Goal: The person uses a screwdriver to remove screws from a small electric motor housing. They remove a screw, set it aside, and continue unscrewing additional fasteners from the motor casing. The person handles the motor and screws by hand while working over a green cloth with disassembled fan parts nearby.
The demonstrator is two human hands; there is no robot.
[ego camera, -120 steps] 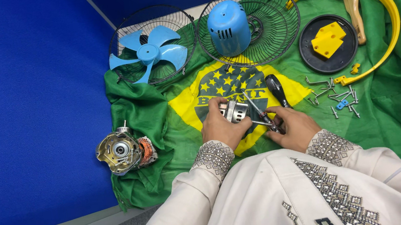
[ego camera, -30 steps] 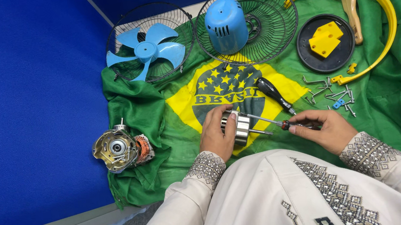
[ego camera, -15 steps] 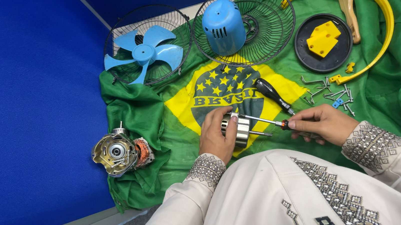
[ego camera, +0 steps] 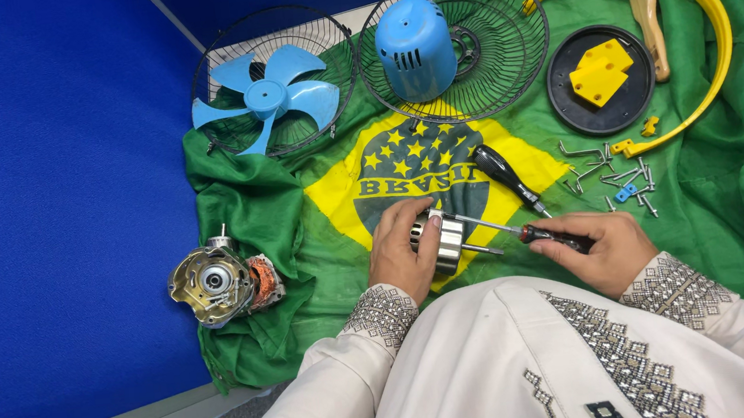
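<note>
At the far left, a bare metal motor housing with copper windings [ego camera: 222, 284] lies on the edge of the green and yellow cloth [ego camera: 297, 208], well apart from the hands. Behind it, a light blue plastic fan blade [ego camera: 271, 97] rests in a black wire guard [ego camera: 224, 58].

Near the middle of the cloth, a ribbed silver metal rotor cylinder with a thin shaft [ego camera: 446, 238] is gripped by the left hand [ego camera: 403, 254], whose fingers are curled around its near side. It is judged heavy for its size, rigid and smooth, so slippery; the ribbed barrel seems the surest place to hold, while the slender shaft looks easily bent.

A screwdriver with a red and black handle [ego camera: 548, 236] is held by the right hand [ego camera: 603, 250], closed around the handle, its tip pointed at the rotor. A second black-handled screwdriver [ego camera: 503, 171] lies just beyond. Further right, loose metal screws [ego camera: 616, 176] are scattered near a curved yellow plastic band [ego camera: 707, 31].
</note>
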